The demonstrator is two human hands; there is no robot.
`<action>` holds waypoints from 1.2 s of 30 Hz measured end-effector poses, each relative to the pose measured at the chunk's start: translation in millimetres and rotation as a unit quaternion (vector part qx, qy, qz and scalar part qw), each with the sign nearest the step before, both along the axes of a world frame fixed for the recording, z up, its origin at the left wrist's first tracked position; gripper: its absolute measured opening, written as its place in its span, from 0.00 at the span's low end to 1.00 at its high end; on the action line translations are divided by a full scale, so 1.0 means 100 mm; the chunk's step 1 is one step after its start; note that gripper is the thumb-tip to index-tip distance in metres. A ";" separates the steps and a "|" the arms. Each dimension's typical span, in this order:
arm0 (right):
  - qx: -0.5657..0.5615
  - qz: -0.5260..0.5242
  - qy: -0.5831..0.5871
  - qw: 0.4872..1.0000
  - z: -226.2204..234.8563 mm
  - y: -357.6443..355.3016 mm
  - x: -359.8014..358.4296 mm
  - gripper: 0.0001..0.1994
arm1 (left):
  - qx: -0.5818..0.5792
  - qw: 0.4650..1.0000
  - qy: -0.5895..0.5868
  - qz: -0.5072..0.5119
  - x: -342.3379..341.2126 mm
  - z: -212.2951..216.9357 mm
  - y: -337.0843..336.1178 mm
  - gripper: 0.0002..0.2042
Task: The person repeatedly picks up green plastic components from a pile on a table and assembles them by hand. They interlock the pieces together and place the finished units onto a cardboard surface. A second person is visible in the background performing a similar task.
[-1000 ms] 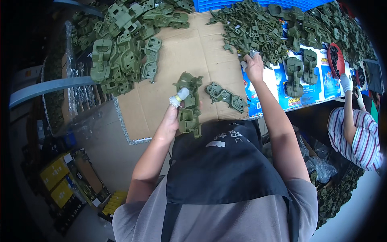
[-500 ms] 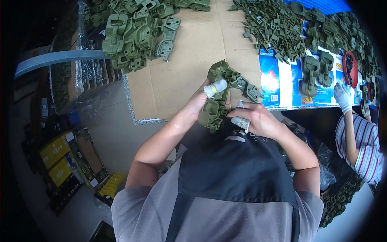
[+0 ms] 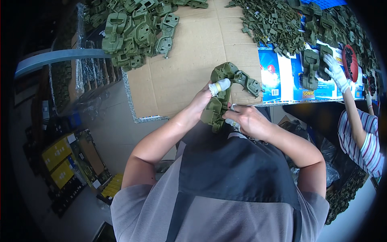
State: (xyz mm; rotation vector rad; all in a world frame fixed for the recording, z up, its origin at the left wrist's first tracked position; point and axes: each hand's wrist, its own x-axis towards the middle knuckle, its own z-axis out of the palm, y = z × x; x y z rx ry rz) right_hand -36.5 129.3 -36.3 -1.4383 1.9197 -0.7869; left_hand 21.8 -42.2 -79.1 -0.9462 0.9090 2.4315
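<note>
Olive-green moulded plastic part (image 3: 212,112) stands out past the near edge of the cardboard, close to my apron. My left hand (image 3: 204,97), its thumb in a white finger cover, is closed round the part's left side. My right hand (image 3: 248,120), also with white finger covers, presses closed fingertips against its lower right side; whether a small piece sits between them is hidden. A second green moulded part (image 3: 251,85) lies on the cardboard just beyond, touching or overlapping the upper end of the held one; I cannot tell whether they are joined.
Cardboard (image 3: 189,52) covers the table. Large green parts (image 3: 139,32) pile at the far left, small green pieces (image 3: 274,24) at the far right. A co-worker's gloved hand (image 3: 336,72) reaches among green parts near a red oval dish (image 3: 350,62). A grey rail (image 3: 60,57) runs at left.
My right hand has shifted slightly left and its fingers have drawn in closer to the part. The co-worker's gloved hand has moved up and left onto a green part.
</note>
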 end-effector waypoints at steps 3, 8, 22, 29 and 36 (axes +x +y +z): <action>-0.003 -0.015 -0.024 1.000 -0.04 0.01 0.02 0.21 | -0.015 1.000 -0.002 -0.026 0.02 -0.03 -0.02 0.15; 0.005 -0.016 -0.121 0.992 -0.21 0.00 0.03 0.24 | -0.002 0.999 -0.024 0.035 0.12 -0.23 0.02 0.17; -0.101 -0.374 -0.269 0.882 -0.97 0.15 -0.39 0.29 | -0.186 0.964 0.165 0.093 0.08 -0.47 -0.62 0.31; -0.100 -0.273 -0.259 0.921 -0.70 -0.14 -0.03 0.31 | -0.219 0.953 0.152 0.146 -0.17 -0.31 -0.12 0.35; -0.121 -0.158 -0.247 0.948 -0.33 -0.08 -0.14 0.31 | -0.213 0.948 0.126 0.199 -0.12 -0.17 -0.13 0.25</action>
